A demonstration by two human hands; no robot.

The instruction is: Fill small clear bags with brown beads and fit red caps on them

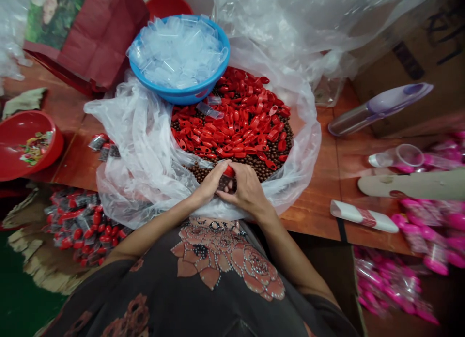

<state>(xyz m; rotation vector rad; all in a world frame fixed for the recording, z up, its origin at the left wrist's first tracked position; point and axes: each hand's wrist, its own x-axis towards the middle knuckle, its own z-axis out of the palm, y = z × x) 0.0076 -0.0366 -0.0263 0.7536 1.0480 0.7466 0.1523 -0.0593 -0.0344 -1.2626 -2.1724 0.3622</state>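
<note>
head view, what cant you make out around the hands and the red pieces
Head view:
- Red-ended item: the left hand and right hand cover all but its red end.
- Heap of red plastic pieces: its far side is hidden under the blue bowl.
- Pink packets: blurred and cut off by the right edge.
- White-and-red tube: any markings are too blurred to read.

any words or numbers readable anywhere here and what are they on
Nothing can be read with certainty.
Black marks on the cardboard box: too blurred to read.
Print on the white and red strip: too small and blurred to read.
Any print on the pink packets: too blurred to read.
</note>
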